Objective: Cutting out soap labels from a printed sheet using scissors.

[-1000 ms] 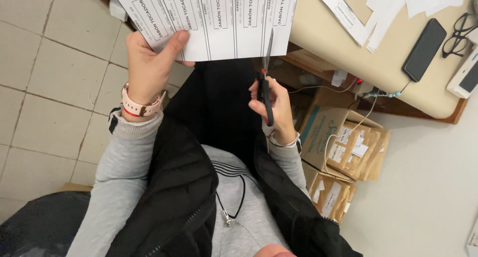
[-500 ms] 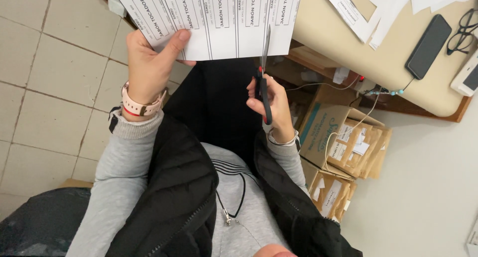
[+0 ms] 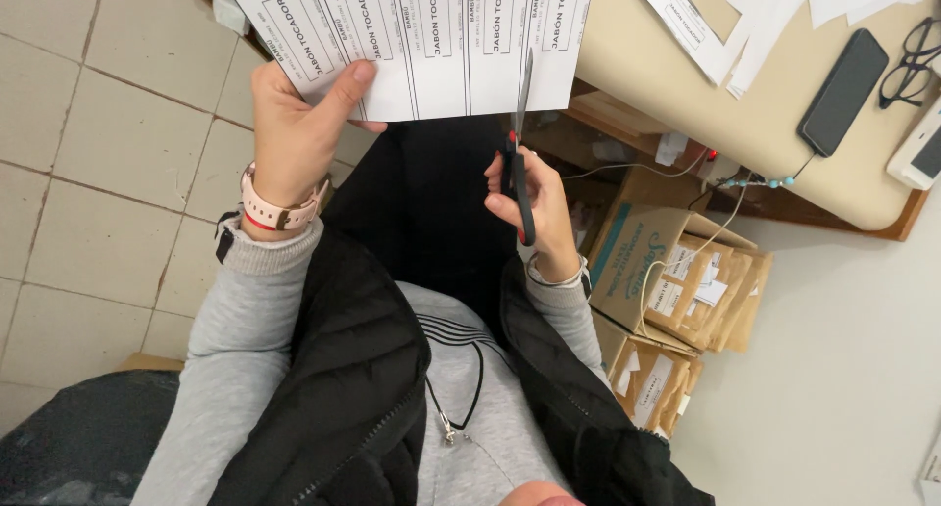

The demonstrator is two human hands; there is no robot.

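Holding white label sheet [image 3: 431, 35] at 12 o'clock, left hand [image 3: 294, 133] pinching its lower edge; right hand [image 3: 534, 197] gripping scissors [image 3: 520, 148], blades cutting upward into it. Brown packages [image 3: 686, 290] with white labels lying at 4 o'clock under desk [image 3: 667, 94].

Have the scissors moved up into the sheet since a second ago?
Yes. The scissors sit slightly higher against the sheet, its bottom edge taken as fixed.

Just one cam, worn on the person's head, looking steeply down past chest & lap to the tiled floor [image 3: 88, 173]. Close in: both forearms fill mid-frame, w/ the table [image 3: 686, 104] edge cutting the top right corner.
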